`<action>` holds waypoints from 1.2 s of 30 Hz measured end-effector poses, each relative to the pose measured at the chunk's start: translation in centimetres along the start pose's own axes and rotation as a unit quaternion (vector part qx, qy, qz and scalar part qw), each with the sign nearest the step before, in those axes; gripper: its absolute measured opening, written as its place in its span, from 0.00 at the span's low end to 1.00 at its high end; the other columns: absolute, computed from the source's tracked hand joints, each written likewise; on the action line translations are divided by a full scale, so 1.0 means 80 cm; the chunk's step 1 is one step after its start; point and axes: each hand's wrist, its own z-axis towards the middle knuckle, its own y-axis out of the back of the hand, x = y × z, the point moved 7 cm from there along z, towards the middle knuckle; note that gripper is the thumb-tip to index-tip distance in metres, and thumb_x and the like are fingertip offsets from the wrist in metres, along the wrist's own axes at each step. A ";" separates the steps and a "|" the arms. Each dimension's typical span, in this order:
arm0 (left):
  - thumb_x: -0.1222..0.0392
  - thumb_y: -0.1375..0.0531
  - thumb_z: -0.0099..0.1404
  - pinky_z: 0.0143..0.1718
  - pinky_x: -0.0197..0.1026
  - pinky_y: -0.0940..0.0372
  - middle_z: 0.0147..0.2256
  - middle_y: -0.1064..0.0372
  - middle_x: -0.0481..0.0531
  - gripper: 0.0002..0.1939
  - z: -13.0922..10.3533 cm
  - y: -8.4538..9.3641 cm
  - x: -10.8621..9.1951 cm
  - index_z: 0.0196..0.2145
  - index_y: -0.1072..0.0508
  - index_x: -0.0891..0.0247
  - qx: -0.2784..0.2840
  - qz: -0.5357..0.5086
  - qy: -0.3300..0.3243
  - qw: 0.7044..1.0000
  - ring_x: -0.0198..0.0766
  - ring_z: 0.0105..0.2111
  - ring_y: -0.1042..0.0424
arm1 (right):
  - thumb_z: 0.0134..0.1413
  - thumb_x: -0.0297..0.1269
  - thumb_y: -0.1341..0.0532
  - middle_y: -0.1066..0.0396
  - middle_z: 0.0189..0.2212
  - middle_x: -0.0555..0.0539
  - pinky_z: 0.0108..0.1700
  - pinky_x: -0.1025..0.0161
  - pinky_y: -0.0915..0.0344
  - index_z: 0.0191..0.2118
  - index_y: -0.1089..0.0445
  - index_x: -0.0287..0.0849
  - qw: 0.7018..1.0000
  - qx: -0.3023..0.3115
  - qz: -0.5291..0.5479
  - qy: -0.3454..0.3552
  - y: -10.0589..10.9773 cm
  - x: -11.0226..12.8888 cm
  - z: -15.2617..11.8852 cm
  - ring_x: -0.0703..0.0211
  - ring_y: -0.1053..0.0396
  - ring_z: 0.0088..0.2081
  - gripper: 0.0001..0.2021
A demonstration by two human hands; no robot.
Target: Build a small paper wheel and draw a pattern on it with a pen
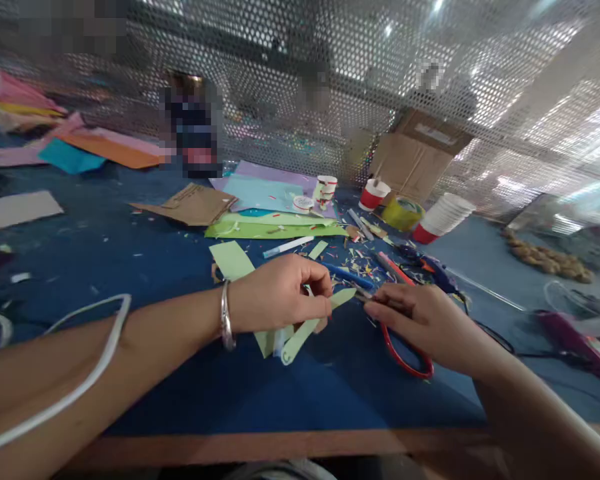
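My left hand (285,293) is closed in a pinch on a pale green paper strip (303,340). The strip's pointed end (343,297) sticks out to the right, and its rounded end hangs below my fingers. Part of it is hidden by the hand. Behind that hand lies a larger pale green paper piece (231,260). My right hand (425,323) is closed on red-handled scissors (407,363) close to the pivot, with a short bit of metal blade showing near the strip's point. One red loop shows below this hand, and a red part (397,270) above it.
Small paper scraps (353,257) litter the blue table (170,287). Behind are a blue-tipped white marker (287,247), green paper (275,231), cardboard (195,205), yellow tape (403,213), stacked paper cups (445,215) and a dark blue glue gun (443,277). A perforated metal panel (260,87) stands beyond.
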 end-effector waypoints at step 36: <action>0.49 0.24 0.49 0.20 0.28 0.30 0.21 0.28 0.44 0.24 -0.012 -0.057 0.008 0.29 0.30 0.67 -0.009 -0.403 0.070 0.913 0.27 0.19 0.30 | 0.65 0.55 0.44 0.40 0.20 0.54 0.26 0.65 0.48 0.28 0.33 0.43 0.959 -0.224 0.173 0.029 -0.017 0.032 -0.041 0.67 0.45 0.22 0.22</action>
